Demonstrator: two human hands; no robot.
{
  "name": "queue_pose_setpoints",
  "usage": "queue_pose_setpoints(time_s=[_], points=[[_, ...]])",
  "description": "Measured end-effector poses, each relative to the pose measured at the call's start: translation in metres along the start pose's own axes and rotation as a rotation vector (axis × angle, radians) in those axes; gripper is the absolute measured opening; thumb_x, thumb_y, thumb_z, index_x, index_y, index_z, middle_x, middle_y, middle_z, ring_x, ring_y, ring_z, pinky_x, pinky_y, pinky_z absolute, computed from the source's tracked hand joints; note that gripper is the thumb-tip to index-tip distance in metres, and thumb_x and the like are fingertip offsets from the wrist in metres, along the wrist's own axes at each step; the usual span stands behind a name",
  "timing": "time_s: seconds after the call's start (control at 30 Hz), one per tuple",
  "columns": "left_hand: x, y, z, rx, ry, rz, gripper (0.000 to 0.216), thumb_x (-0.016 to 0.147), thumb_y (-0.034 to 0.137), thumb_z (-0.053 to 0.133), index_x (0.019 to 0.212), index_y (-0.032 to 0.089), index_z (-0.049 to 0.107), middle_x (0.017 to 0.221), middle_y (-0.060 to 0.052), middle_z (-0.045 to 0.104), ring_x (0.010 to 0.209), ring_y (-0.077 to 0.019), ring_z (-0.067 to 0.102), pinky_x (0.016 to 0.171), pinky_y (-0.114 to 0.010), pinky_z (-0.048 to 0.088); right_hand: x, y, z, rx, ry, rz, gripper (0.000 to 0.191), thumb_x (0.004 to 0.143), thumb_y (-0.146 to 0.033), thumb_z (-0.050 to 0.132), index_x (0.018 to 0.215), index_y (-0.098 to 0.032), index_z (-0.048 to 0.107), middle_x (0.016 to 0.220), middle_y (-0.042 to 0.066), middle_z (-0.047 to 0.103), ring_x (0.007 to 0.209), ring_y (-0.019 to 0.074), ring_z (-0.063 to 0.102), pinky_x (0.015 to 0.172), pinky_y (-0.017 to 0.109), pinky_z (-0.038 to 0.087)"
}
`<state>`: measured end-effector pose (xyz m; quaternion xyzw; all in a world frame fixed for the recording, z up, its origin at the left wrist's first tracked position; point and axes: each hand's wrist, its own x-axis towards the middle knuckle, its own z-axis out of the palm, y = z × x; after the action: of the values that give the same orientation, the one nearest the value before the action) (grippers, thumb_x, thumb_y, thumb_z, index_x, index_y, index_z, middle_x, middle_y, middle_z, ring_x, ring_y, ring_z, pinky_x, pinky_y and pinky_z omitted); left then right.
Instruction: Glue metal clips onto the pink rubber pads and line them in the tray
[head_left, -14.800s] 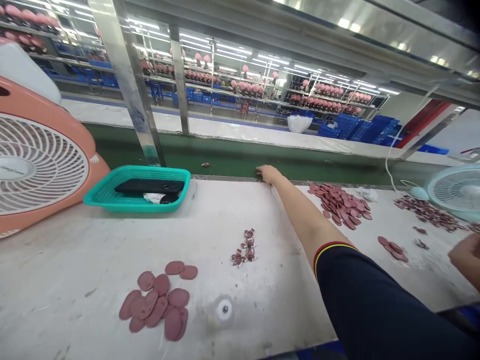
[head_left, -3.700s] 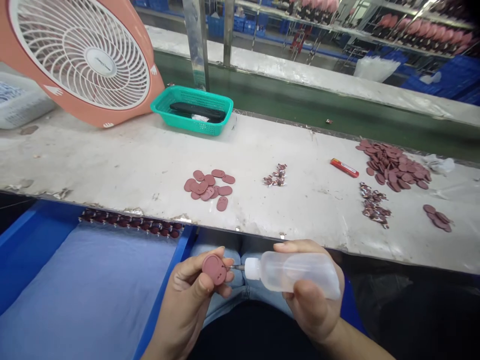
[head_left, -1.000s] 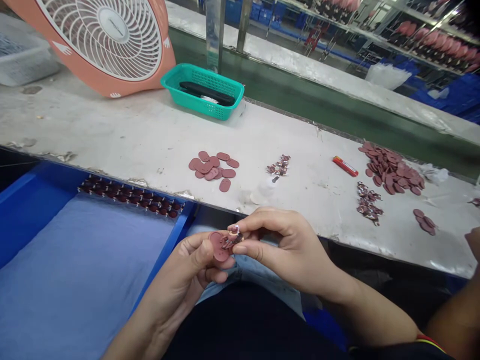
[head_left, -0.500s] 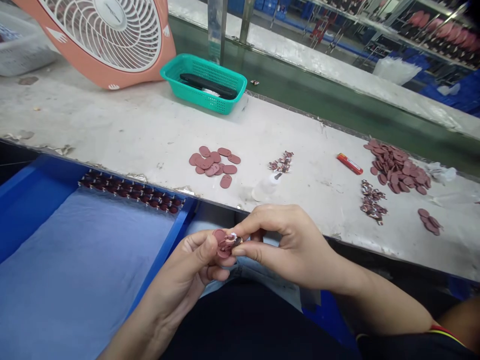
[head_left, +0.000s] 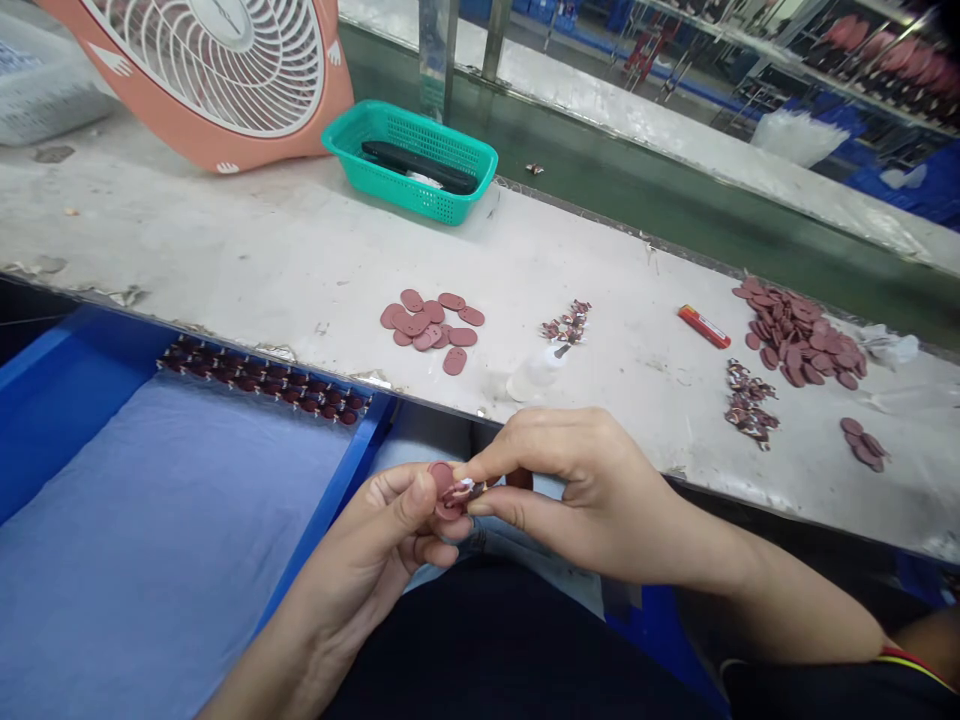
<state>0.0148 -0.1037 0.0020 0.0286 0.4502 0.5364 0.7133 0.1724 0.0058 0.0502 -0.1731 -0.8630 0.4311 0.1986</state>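
My left hand (head_left: 397,530) pinches reddish-brown oval discs (head_left: 441,476) between thumb and fingers, above my lap. Against them, my right hand (head_left: 555,480) holds a small brown-and-white figure piece (head_left: 466,490) between thumb and forefinger. The fingers hide part of both, so I cannot tell if they are joined. Beyond the hands, loose oval discs (head_left: 429,320) lie in a flat cluster on the white bench (head_left: 315,270). Right of that cluster sit small figure pieces (head_left: 570,322) and a clear little bottle (head_left: 534,372) with a dark tip.
At left, a blue tray (head_left: 352,450) holds rows of finished-looking pieces (head_left: 262,380) along its far side. A green basket (head_left: 411,190) and an orange fan (head_left: 225,140) stand behind. Rightward lie a red tube (head_left: 703,327), a disc heap (head_left: 802,335) and more figure pieces (head_left: 750,405).
My right fingers have shifted slightly, and the small figure piece has tilted flatter against the discs. The whole view has moved a little; the bench items stay in place.
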Motion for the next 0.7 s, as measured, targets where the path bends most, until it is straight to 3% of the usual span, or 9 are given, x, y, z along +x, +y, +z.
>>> queue_pose_setpoints(time_s=[0.23,0.7], points=[[0.003,-0.003,-0.003,-0.003,0.002,0.017,0.029,0.058,0.041,0.091,0.068,0.017,0.077,0.06,0.001,0.065,0.055,-0.0079,0.059,0.05,-0.013,0.051,0.0,0.001,0.006,-0.033,0.009,-0.049,0.011,0.086,-0.008,0.069,0.092,-0.017,0.071,0.085,0.002,0.076,0.072,0.0118,0.066,0.072,0.023,0.053],[-0.004,-0.005,-0.005,0.089,-0.194,0.171,0.025,0.064,0.043,0.087,0.07,0.02,0.081,0.059,-0.001,0.069,0.056,-0.0107,0.059,0.056,-0.018,0.047,-0.017,-0.007,0.01,0.003,0.038,-0.168,0.022,0.091,-0.006,0.062,0.109,-0.018,0.066,0.086,0.005,0.075,0.075,0.0132,0.07,0.07,0.025,0.057]])
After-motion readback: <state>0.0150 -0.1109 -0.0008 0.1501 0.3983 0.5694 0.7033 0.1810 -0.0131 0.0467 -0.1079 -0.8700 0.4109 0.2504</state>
